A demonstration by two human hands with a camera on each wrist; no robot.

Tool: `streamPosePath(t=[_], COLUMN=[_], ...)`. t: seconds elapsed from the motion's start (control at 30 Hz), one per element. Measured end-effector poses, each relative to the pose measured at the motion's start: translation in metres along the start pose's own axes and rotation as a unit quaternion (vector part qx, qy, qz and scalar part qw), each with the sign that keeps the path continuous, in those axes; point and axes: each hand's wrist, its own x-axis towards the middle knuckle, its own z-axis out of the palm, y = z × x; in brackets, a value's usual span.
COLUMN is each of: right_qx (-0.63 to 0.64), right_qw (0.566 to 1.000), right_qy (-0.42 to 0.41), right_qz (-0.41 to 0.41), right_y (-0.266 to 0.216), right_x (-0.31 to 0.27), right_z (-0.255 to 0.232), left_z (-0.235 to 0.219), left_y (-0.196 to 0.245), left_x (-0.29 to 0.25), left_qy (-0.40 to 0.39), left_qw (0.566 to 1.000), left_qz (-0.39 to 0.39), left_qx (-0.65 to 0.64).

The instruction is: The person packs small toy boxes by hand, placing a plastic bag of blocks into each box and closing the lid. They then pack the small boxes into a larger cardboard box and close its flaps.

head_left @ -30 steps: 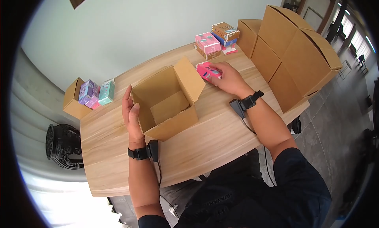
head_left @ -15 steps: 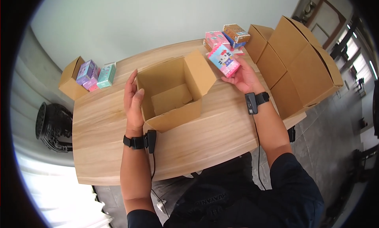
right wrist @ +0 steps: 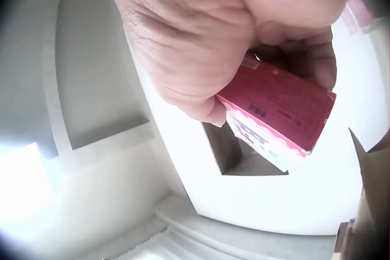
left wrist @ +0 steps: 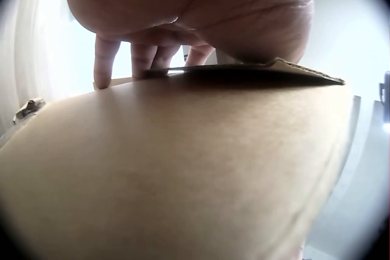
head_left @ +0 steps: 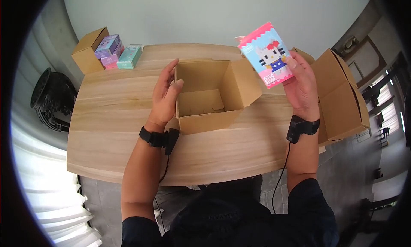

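Note:
In the head view, an uncovered cardboard box (head_left: 209, 123) stands on the wooden table with its inside bare and a flap (head_left: 247, 82) turned out at its right. My left hand (head_left: 165, 97) rests along the box's left wall, fingers fairly straight and thumb at the rim. Its palm and fingers lie over the cardboard edge in the left wrist view. Raised to the right of the box, my right hand (head_left: 301, 86) grips a small pink and light-blue toy box (head_left: 265, 54) by its lower right side. A block-built cat with a red bow shows on its front, turned toward me.
At the back left, purple, pink and teal boxes (head_left: 129, 57) lie by a small cardboard box (head_left: 90, 50). Large cardboard boxes (head_left: 342, 101) stand stacked along the right edge. A dark carved stool (head_left: 50, 99) stands left of the table (head_left: 111, 118).
My right hand has lifted the pink toy box from the table, turned its front toward me and brought it closer. The left hand stays at the cardboard box. The head view has shifted.

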Motion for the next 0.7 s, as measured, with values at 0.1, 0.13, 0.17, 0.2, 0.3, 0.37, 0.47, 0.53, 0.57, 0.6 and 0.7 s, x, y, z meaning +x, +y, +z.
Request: streamPosePath(t=[0.1,0.13,0.17,0.2,0.3,0.37,0.47,0.53,0.57,0.6,0.7], right_qx=[-0.176,-0.24,-0.304,-0.285,-0.388,-0.468,-0.53,-0.522,-0.518,-0.515,-0.496], right_qw=[0.978,0.958,0.93,0.928,0.872,0.824,0.766,0.763,0.761,0.758,0.742], right_qy=[-0.109,-0.159,-0.207,-0.232,-0.282,-0.319,-0.359,-0.381,-0.387,-0.393,-0.434], right_qz=[-0.016,-0.01,-0.005,0.054,0.099,0.009,-0.053,0.02,0.049,0.077,0.119], right_y=[-0.003,-0.006,-0.01,-0.016,-0.016,-0.009,0.0,-0.008,-0.006,-0.004,0.01], right_x=[0.006,0.01,0.013,0.013,0.021,0.027,0.034,0.037,0.037,0.038,0.041], right_z=[0.028,0.035,0.045,0.06,0.08,0.086,0.094,0.104,0.106,0.107,0.105], left_z=[0.0,-0.002,-0.003,-0.002,0.0,0.0,-0.001,0.0,0.0,0.001,0.003], left_y=[0.005,0.003,0.002,0.002,0.001,-0.001,-0.003,-0.003,-0.002,-0.001,0.001], left_x=[-0.001,-0.001,-0.001,-0.001,0.0,-0.001,-0.001,-0.001,-0.001,-0.001,-0.001], left_qy=[0.004,0.008,0.012,0.015,0.019,0.013,0.022,0.021,0.022,0.025,0.03], left_qw=[0.999,0.998,0.996,0.995,0.995,0.998,0.997,0.997,0.997,0.996,0.995], left_qz=[0.003,0.002,0.003,0.012,0.028,0.018,0.018,0.02,0.021,0.027,0.037], left_qx=[0.042,0.064,0.086,0.094,0.094,0.066,0.071,0.075,0.077,0.082,0.087])
